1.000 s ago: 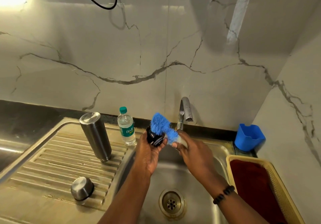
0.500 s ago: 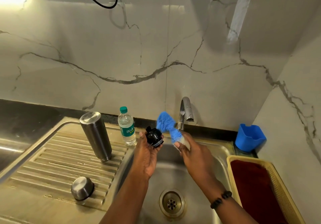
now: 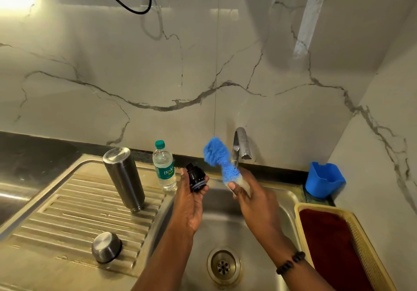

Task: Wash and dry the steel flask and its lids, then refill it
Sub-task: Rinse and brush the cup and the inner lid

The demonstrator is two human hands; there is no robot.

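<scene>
Above the sink basin [image 3: 228, 227] my left hand [image 3: 191, 198] holds the black inner stopper lid [image 3: 196, 178] in its fingers. My right hand [image 3: 250, 193] grips the handle of a blue bottle brush [image 3: 217, 155], whose bristle head points up and left, apart from the lid. The steel flask [image 3: 124, 178] stands upside down on the ribbed drainboard [image 3: 74, 218]. Its steel cup lid [image 3: 106, 250] lies mouth down near the drainboard's front edge.
A small plastic water bottle [image 3: 164, 166] stands behind the flask. The tap [image 3: 242, 143] rises behind my hands with no water seen running. A blue plastic holder [image 3: 323, 179] sits at the back right, and a yellow basket [image 3: 365, 245] with a dark red cloth at the right.
The brush head has lifted off the black lid and swung up and to the right. My left hand has turned the lid slightly and stayed over the basin.
</scene>
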